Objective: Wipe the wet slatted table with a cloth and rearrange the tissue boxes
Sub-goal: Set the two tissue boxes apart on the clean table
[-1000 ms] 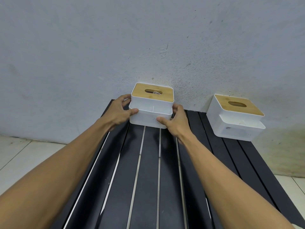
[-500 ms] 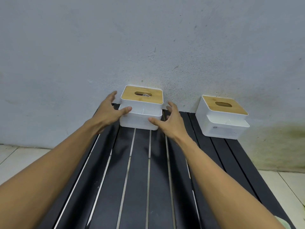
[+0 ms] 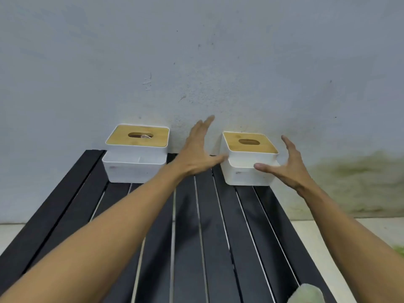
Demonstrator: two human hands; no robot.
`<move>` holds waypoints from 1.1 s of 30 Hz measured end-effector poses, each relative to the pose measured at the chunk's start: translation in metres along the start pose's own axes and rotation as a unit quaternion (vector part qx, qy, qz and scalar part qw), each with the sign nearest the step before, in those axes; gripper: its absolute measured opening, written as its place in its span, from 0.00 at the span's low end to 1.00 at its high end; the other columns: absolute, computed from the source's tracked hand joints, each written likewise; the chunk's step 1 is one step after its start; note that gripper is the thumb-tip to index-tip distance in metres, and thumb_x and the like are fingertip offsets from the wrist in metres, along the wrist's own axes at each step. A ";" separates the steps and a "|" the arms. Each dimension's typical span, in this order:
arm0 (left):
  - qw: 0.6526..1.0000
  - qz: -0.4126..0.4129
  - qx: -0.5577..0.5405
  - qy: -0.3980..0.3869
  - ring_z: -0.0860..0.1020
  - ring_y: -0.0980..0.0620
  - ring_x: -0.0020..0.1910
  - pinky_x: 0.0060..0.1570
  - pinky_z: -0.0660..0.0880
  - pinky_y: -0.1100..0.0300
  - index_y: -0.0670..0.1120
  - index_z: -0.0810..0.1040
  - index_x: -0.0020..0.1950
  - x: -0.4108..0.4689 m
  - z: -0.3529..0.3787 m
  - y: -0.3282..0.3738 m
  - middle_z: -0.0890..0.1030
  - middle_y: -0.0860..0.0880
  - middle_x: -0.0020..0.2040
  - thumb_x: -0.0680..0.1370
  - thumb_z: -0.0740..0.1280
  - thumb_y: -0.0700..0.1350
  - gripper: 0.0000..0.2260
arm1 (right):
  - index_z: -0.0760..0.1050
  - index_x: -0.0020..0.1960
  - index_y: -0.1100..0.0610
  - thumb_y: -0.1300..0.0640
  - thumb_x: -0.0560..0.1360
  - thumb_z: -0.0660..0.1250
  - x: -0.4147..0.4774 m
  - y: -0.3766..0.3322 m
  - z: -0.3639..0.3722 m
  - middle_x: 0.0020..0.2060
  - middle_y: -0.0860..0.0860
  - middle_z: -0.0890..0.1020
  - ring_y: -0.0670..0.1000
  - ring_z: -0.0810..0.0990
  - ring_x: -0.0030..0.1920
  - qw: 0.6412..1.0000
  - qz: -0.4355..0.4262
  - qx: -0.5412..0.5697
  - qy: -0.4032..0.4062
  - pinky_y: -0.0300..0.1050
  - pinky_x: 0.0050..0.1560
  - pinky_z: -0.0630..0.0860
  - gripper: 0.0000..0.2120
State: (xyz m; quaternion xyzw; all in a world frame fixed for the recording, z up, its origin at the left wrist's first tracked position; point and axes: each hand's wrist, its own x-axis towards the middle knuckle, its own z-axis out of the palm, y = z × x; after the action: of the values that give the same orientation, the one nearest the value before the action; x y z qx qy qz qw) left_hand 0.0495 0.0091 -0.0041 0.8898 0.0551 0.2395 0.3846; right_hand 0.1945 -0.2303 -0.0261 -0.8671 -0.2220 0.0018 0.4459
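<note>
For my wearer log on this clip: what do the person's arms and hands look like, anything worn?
The left forearm and right forearm are bare to the frame edge, no sleeves showing. The left hand and right hand have no gloves; no watch, bracelet or ring is visible.

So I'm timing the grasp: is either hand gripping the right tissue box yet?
No, the left hand and right hand are spread open on either side of the right tissue box, fingers not curled round it.
</note>
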 end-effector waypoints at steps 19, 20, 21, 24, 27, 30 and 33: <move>0.986 -0.139 -0.052 -0.080 0.68 0.52 0.64 0.58 0.64 0.64 0.53 0.37 0.78 0.023 0.092 -0.018 0.67 0.47 0.69 0.69 0.78 0.41 0.55 | 0.50 0.80 0.41 0.53 0.55 0.87 0.019 0.037 0.013 0.66 0.49 0.74 0.50 0.74 0.64 0.992 -0.021 0.065 -0.105 0.47 0.66 0.72 0.65; 0.987 -0.135 -0.052 -0.074 0.68 0.52 0.64 0.60 0.65 0.63 0.53 0.38 0.79 0.021 0.085 -0.020 0.67 0.48 0.69 0.68 0.78 0.41 0.56 | 0.50 0.79 0.40 0.52 0.54 0.87 0.017 0.032 0.015 0.65 0.49 0.75 0.50 0.76 0.64 0.992 -0.026 0.071 -0.104 0.49 0.66 0.73 0.64; 0.988 -0.130 -0.050 -0.066 0.69 0.51 0.66 0.63 0.66 0.61 0.54 0.39 0.79 0.020 0.078 -0.021 0.68 0.49 0.69 0.67 0.79 0.42 0.56 | 0.51 0.79 0.39 0.52 0.54 0.87 0.016 0.027 0.018 0.64 0.49 0.76 0.50 0.77 0.63 0.991 -0.033 0.077 -0.103 0.51 0.66 0.75 0.64; 0.991 -0.116 -0.035 -0.049 0.70 0.48 0.67 0.68 0.67 0.54 0.53 0.43 0.79 0.015 0.054 -0.026 0.69 0.47 0.71 0.65 0.80 0.42 0.56 | 0.53 0.78 0.40 0.54 0.56 0.87 0.010 0.010 0.031 0.61 0.47 0.78 0.48 0.79 0.61 0.988 -0.061 0.100 -0.102 0.50 0.63 0.78 0.62; 0.991 -0.124 -0.028 -0.044 0.69 0.48 0.69 0.70 0.66 0.52 0.53 0.44 0.79 0.010 0.031 -0.034 0.68 0.48 0.72 0.61 0.82 0.46 0.58 | 0.54 0.79 0.44 0.60 0.59 0.85 0.007 -0.006 0.046 0.59 0.46 0.79 0.43 0.80 0.57 0.984 -0.074 0.119 -0.109 0.35 0.51 0.79 0.59; 0.990 -0.133 -0.027 -0.038 0.69 0.49 0.70 0.70 0.67 0.48 0.54 0.48 0.78 0.003 0.015 -0.045 0.69 0.49 0.73 0.53 0.80 0.55 0.61 | 0.52 0.79 0.43 0.60 0.59 0.85 0.007 -0.016 0.061 0.60 0.49 0.79 0.44 0.80 0.57 0.982 -0.075 0.119 -0.127 0.31 0.48 0.78 0.60; 0.987 -0.148 -0.030 -0.046 0.69 0.49 0.70 0.71 0.66 0.48 0.56 0.49 0.78 -0.002 0.008 -0.057 0.69 0.50 0.73 0.53 0.81 0.55 0.61 | 0.51 0.79 0.42 0.55 0.56 0.87 0.005 -0.019 0.072 0.62 0.51 0.79 0.48 0.81 0.59 0.980 -0.057 0.118 -0.149 0.43 0.60 0.79 0.63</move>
State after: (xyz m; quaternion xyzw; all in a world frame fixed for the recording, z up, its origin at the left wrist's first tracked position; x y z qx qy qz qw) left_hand 0.0566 0.0434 -0.0496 0.8698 0.1612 0.1406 0.4447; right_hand 0.1777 -0.1629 -0.0540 -0.7844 -0.3335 0.1319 0.5061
